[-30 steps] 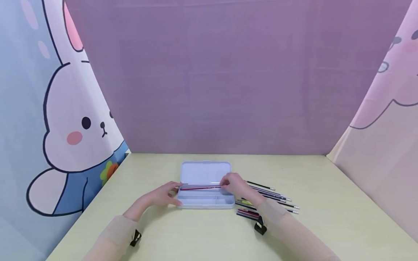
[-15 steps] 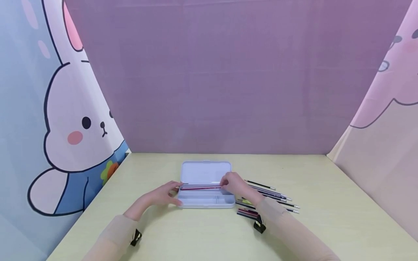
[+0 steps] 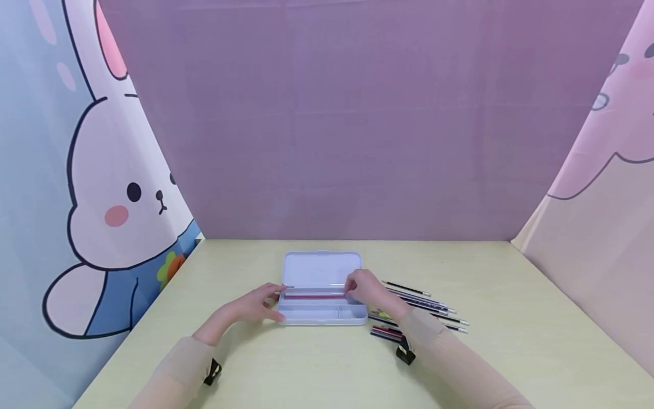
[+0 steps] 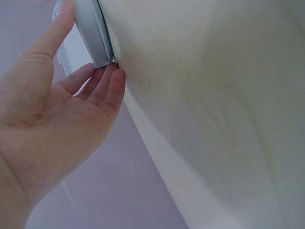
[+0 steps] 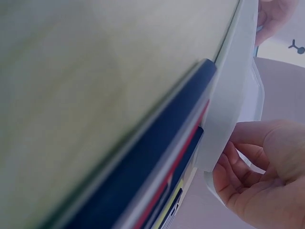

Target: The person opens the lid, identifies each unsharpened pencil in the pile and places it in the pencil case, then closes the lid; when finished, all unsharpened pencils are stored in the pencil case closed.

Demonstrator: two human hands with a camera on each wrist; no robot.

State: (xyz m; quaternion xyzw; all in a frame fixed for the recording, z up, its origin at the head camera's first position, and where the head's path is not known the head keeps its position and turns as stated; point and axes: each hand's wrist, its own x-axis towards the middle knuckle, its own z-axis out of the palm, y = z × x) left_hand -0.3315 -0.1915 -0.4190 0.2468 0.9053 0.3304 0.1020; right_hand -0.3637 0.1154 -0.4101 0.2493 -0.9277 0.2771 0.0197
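An open white pencil case (image 3: 323,322) lies on the table with its lid (image 3: 322,270) tipped back. My left hand (image 3: 252,305) holds the case's left end, thumb at the front corner and fingers toward the back. A red pencil (image 3: 314,297) lies lengthwise in the case's rear compartment. My right hand (image 3: 367,287) reaches in over the right end, its fingers curled at the pencil's right tip, which they hide. In the right wrist view that hand (image 5: 267,171) bends over the case wall (image 5: 228,105); the pencil is out of sight there.
Several dark pencils (image 3: 424,304) lie loosely to the right of the case, partly under the right forearm. A yellow-green item (image 3: 384,314) shows among them. A purple cloth (image 3: 327,125) hangs behind the table (image 3: 306,369).
The red pencil's right end has come down, so the pencil now lies level in the rear compartment. Both hands have stayed almost in place.
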